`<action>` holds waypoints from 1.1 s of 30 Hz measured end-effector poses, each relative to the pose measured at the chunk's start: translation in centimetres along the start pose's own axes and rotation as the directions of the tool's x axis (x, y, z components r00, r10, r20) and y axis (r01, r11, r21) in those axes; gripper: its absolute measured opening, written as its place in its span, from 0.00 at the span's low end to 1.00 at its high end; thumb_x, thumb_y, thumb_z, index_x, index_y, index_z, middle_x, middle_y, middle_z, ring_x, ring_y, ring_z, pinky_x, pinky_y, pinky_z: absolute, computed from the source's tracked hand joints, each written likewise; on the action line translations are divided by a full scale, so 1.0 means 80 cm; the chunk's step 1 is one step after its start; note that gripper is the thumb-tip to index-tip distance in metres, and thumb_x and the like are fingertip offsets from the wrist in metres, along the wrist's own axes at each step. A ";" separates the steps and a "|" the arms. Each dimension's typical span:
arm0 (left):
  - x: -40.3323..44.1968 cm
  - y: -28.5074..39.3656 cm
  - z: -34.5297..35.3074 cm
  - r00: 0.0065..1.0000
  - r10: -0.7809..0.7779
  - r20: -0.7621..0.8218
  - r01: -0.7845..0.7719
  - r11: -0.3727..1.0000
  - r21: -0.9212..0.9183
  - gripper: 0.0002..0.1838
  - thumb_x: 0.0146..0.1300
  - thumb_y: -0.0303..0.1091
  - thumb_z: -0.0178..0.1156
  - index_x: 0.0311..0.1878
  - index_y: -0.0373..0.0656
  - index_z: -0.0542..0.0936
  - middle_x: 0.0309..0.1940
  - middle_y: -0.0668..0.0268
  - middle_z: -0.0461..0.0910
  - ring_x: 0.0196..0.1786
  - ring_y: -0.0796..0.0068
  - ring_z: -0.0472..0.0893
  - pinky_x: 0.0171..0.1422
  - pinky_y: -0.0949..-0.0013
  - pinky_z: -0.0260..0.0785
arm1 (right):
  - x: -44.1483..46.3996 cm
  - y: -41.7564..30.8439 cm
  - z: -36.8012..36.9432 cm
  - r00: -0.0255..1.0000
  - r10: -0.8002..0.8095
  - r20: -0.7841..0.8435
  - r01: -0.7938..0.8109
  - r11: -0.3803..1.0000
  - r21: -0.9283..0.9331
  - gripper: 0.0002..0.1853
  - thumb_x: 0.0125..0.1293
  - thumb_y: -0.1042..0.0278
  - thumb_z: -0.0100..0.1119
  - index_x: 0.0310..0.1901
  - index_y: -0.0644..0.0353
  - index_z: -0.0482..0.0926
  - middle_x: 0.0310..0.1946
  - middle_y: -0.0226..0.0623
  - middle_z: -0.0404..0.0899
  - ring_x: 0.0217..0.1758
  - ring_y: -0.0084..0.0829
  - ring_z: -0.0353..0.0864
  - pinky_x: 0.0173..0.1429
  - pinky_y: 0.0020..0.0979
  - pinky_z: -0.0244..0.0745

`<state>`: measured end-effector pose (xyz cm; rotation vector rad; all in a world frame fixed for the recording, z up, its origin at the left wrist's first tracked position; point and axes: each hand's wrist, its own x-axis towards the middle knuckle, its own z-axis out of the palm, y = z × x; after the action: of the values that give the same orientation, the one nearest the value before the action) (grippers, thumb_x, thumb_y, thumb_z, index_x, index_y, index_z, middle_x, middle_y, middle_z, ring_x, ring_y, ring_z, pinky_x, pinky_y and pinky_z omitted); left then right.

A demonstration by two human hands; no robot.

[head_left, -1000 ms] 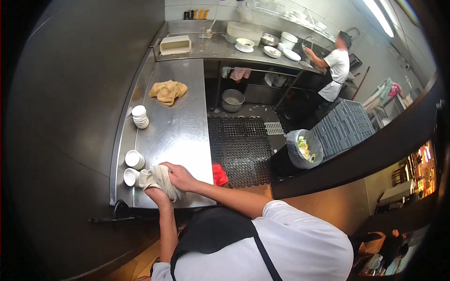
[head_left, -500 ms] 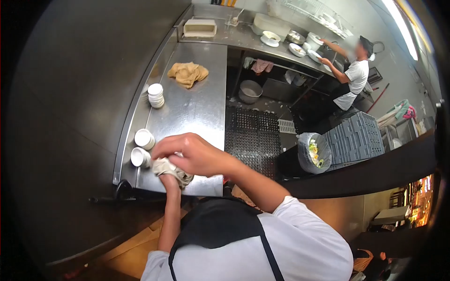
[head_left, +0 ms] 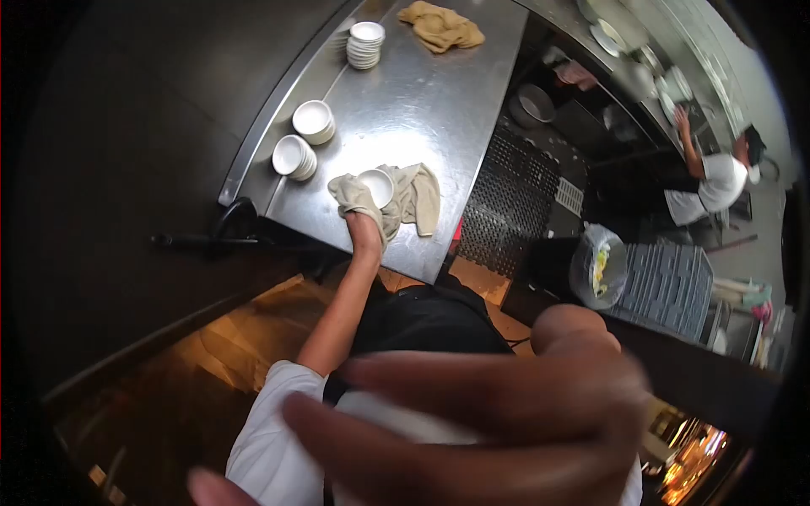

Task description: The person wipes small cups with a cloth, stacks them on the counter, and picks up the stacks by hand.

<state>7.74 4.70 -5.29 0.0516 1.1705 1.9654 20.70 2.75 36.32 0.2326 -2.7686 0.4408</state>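
My left hand (head_left: 363, 228) is wrapped in a beige cloth (head_left: 418, 201) over the steel table. A small white bowl (head_left: 376, 187) sits in the folds, gripped through the cloth; my fingers are mostly covered. Close to the camera, large and blurred, my right hand (head_left: 506, 413) has its fingers apart and nothing visible between them. Left of the cloth, near the table's wall side, are two stacks of white bowls, the nearer stack (head_left: 294, 158) and another stack (head_left: 314, 123) right behind it.
A third bowl stack (head_left: 366, 46) and a tan cloth (head_left: 441, 26) lie farther up the steel table (head_left: 405, 101). To the right are a lined bin (head_left: 598, 266), grey racks (head_left: 666, 291) and a black floor mat (head_left: 513, 185). A co-worker (head_left: 717, 181) stands at the far counter.
My right hand has left the cloth and come up close to the camera. The white bowl in the cloth is now exposed. The view has turned and shifted.
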 end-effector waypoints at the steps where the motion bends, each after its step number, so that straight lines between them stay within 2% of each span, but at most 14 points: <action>1: 0.010 -0.008 -0.011 0.999 0.034 -0.038 -0.035 0.999 -0.026 0.27 0.84 0.51 0.49 0.70 0.37 0.74 0.57 0.60 0.82 0.56 0.69 0.81 0.63 0.66 0.75 | -0.015 0.010 -0.008 0.999 0.016 -0.039 -0.016 1.000 -0.004 0.11 0.70 0.63 0.61 0.43 0.65 0.83 0.33 0.38 0.85 0.33 0.29 0.83 0.36 0.31 0.80; 2: 0.010 0.000 -0.005 0.996 -0.018 -0.092 0.015 0.999 -0.035 0.26 0.85 0.49 0.48 0.68 0.35 0.75 0.58 0.62 0.81 0.57 0.70 0.80 0.63 0.66 0.74 | -0.032 0.020 -0.014 0.994 0.049 -0.096 -0.050 0.999 -0.006 0.12 0.71 0.63 0.60 0.44 0.65 0.82 0.33 0.38 0.85 0.32 0.29 0.83 0.36 0.30 0.80; 4: 0.022 -0.001 0.002 0.973 0.184 -0.137 -0.166 0.977 0.136 0.25 0.84 0.50 0.50 0.66 0.36 0.76 0.57 0.63 0.81 0.57 0.73 0.79 0.64 0.67 0.73 | -0.070 0.051 -0.016 0.895 0.230 -0.382 -0.223 0.973 0.063 0.13 0.74 0.63 0.58 0.46 0.66 0.82 0.34 0.39 0.86 0.32 0.27 0.83 0.36 0.28 0.79; 5: 0.030 0.003 0.006 0.945 0.287 -0.156 -0.248 0.941 0.231 0.25 0.84 0.50 0.51 0.65 0.37 0.77 0.57 0.64 0.80 0.57 0.74 0.79 0.65 0.68 0.73 | -0.091 0.075 -0.002 0.732 0.368 -0.573 -0.299 0.930 0.216 0.14 0.75 0.63 0.57 0.48 0.67 0.82 0.34 0.39 0.86 0.31 0.27 0.82 0.36 0.27 0.79; 7: 0.049 0.022 0.024 0.880 0.425 -0.212 -0.325 0.865 0.383 0.23 0.83 0.49 0.52 0.63 0.39 0.78 0.54 0.65 0.80 0.53 0.75 0.79 0.60 0.68 0.74 | -0.117 0.146 0.041 0.353 0.520 -0.778 -0.095 0.847 0.523 0.15 0.79 0.69 0.49 0.53 0.70 0.81 0.41 0.49 0.84 0.34 0.29 0.83 0.40 0.27 0.79; 9: 0.088 0.022 0.032 0.857 0.426 -0.289 -0.316 0.878 0.359 0.19 0.81 0.45 0.55 0.61 0.40 0.78 0.52 0.65 0.81 0.50 0.71 0.82 0.54 0.65 0.77 | -0.176 0.205 0.067 0.362 0.784 -0.503 -0.313 0.611 0.727 0.15 0.77 0.77 0.46 0.55 0.69 0.82 0.42 0.45 0.86 0.37 0.28 0.84 0.41 0.26 0.78; 12: 0.129 0.052 0.068 0.866 0.306 -0.395 -0.313 0.948 0.047 0.16 0.75 0.37 0.61 0.58 0.38 0.79 0.51 0.64 0.82 0.47 0.67 0.84 0.49 0.62 0.79 | -0.315 0.277 0.142 0.413 0.878 -0.242 -0.500 0.441 0.746 0.15 0.77 0.82 0.45 0.53 0.69 0.84 0.43 0.41 0.87 0.37 0.25 0.85 0.41 0.24 0.77; 13: 0.147 0.057 0.072 0.830 0.304 -0.467 -0.314 0.948 0.059 0.16 0.73 0.34 0.62 0.59 0.37 0.79 0.52 0.63 0.83 0.50 0.67 0.83 0.53 0.63 0.77 | -0.363 0.290 0.168 0.397 0.897 -0.192 -0.540 0.397 0.742 0.15 0.77 0.81 0.46 0.51 0.69 0.85 0.42 0.40 0.87 0.36 0.24 0.85 0.40 0.23 0.77; 15: 0.187 0.050 0.059 0.745 0.285 -0.603 -0.303 0.950 0.075 0.20 0.67 0.26 0.64 0.61 0.34 0.79 0.55 0.60 0.83 0.54 0.67 0.82 0.60 0.66 0.74 | -0.450 0.303 0.204 0.300 0.951 -0.071 -0.631 0.254 0.733 0.15 0.78 0.80 0.46 0.51 0.68 0.85 0.40 0.39 0.87 0.33 0.23 0.85 0.37 0.23 0.76; 17: 0.193 0.045 0.061 0.672 0.414 -0.614 -0.439 0.890 0.121 0.19 0.65 0.24 0.64 0.59 0.32 0.80 0.54 0.60 0.84 0.54 0.67 0.83 0.60 0.66 0.74 | -0.526 0.310 0.236 0.203 0.979 0.004 -0.666 0.135 0.733 0.15 0.78 0.80 0.45 0.50 0.67 0.85 0.40 0.38 0.88 0.32 0.22 0.85 0.35 0.23 0.76; 20: 0.171 0.041 0.068 0.607 0.458 -0.650 -0.427 0.877 0.220 0.17 0.66 0.25 0.63 0.58 0.34 0.80 0.53 0.60 0.84 0.54 0.65 0.84 0.59 0.65 0.76 | -0.595 0.311 0.260 0.102 0.972 0.212 -0.578 -0.116 0.808 0.14 0.78 0.79 0.46 0.51 0.67 0.85 0.40 0.38 0.88 0.32 0.22 0.85 0.34 0.22 0.77; 24: 0.172 0.060 0.055 0.800 0.212 -0.561 -0.366 0.914 -0.178 0.17 0.68 0.27 0.62 0.59 0.34 0.80 0.53 0.60 0.84 0.52 0.65 0.86 0.54 0.63 0.81 | -0.617 0.324 0.276 0.198 0.936 0.291 -0.648 -0.098 0.755 0.15 0.78 0.80 0.45 0.51 0.66 0.85 0.40 0.39 0.88 0.32 0.23 0.86 0.33 0.24 0.78; 28: 0.194 0.057 0.060 0.659 0.319 -0.681 -0.412 0.911 0.027 0.19 0.68 0.27 0.61 0.62 0.33 0.78 0.57 0.60 0.82 0.53 0.64 0.85 0.56 0.63 0.81 | -0.575 0.348 0.282 0.307 0.904 0.299 -0.712 0.010 0.702 0.15 0.75 0.81 0.45 0.49 0.67 0.86 0.37 0.40 0.89 0.33 0.25 0.88 0.36 0.28 0.81; 33: 0.203 0.061 0.073 0.596 0.345 -0.725 -0.419 0.904 0.086 0.23 0.68 0.27 0.63 0.65 0.33 0.76 0.59 0.61 0.82 0.56 0.64 0.85 0.58 0.63 0.79 | -0.482 0.354 0.269 0.571 0.800 0.182 -0.730 0.393 0.560 0.18 0.68 0.84 0.45 0.48 0.68 0.86 0.37 0.42 0.89 0.33 0.26 0.87 0.39 0.30 0.83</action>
<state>-3.55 18.63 -4.07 -0.6533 1.6702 2.5339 44.45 26.44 -3.97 -0.9993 -2.3375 1.4916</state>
